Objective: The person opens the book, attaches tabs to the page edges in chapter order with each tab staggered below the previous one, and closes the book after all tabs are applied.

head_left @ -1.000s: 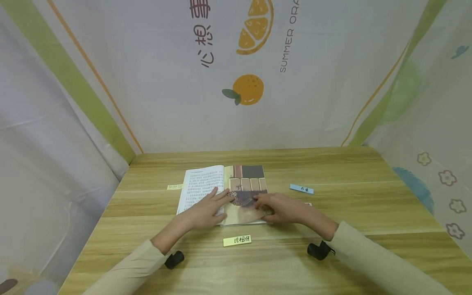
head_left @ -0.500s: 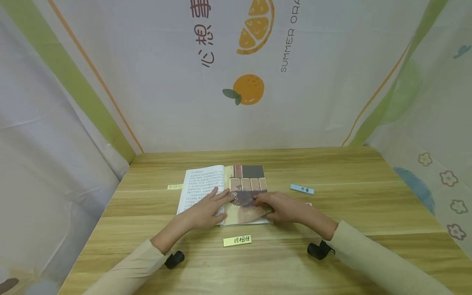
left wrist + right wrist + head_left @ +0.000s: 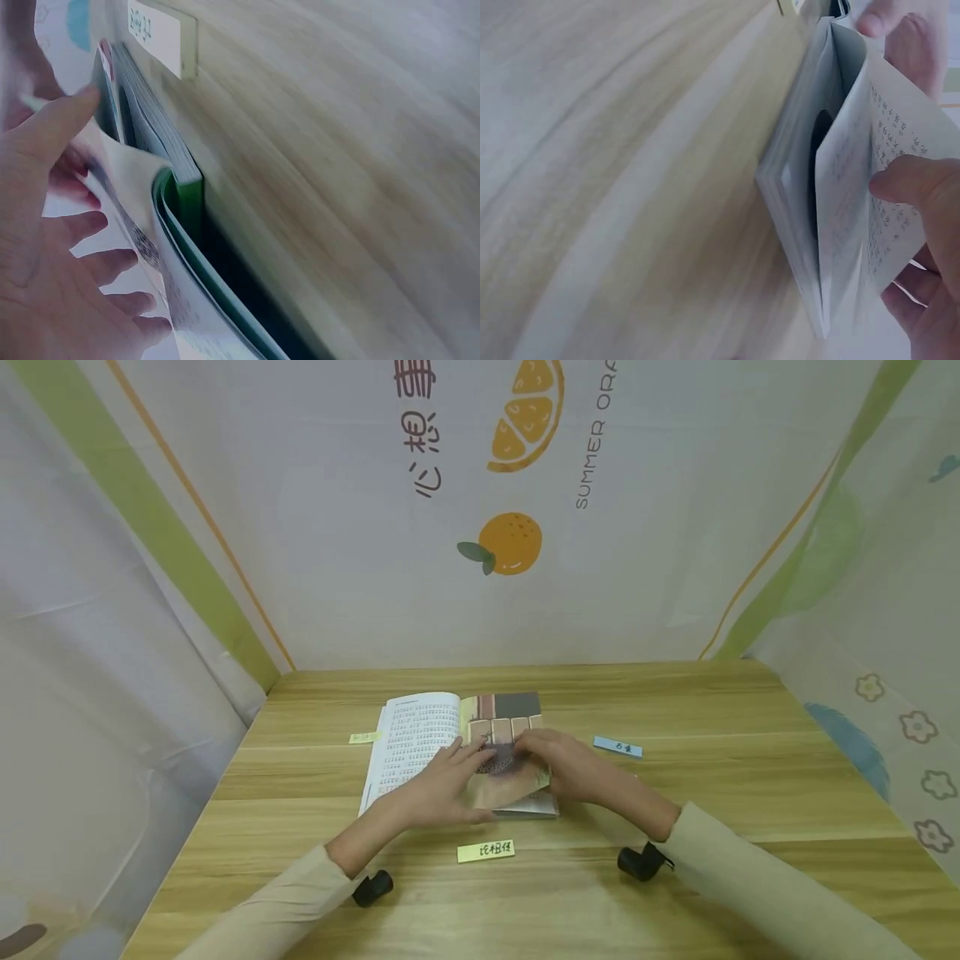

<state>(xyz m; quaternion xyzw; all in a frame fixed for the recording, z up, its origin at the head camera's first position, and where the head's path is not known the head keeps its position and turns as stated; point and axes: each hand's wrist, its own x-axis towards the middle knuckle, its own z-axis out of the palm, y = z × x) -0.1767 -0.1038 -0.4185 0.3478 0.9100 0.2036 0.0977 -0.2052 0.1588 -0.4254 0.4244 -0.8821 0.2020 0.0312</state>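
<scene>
An open book (image 3: 420, 735) lies on the wooden table, with printed text on its left page and a coloured picture on the right. My right hand (image 3: 573, 768) pinches the outer edge of the picture page (image 3: 501, 792), thumb beneath it; the right wrist view shows text on that raised page's underside (image 3: 900, 131). The page bows up, apart from the pages below. Over the book's middle, my left hand (image 3: 442, 787) hovers or rests with fingers spread; contact is hard to tell. Its thumb (image 3: 64, 124) stands out near the lifted page in the left wrist view.
A yellow labelled strip (image 3: 486, 851) lies in front of the book. To the right is a blue labelled strip (image 3: 617, 747), and a pale yellow strip (image 3: 364, 737) sits by the left edge. A printed curtain (image 3: 375, 593) hangs behind the table (image 3: 570, 910).
The right page has risen off the pages below, with my right hand moving slightly up and left. My left hand has shifted a little to the right.
</scene>
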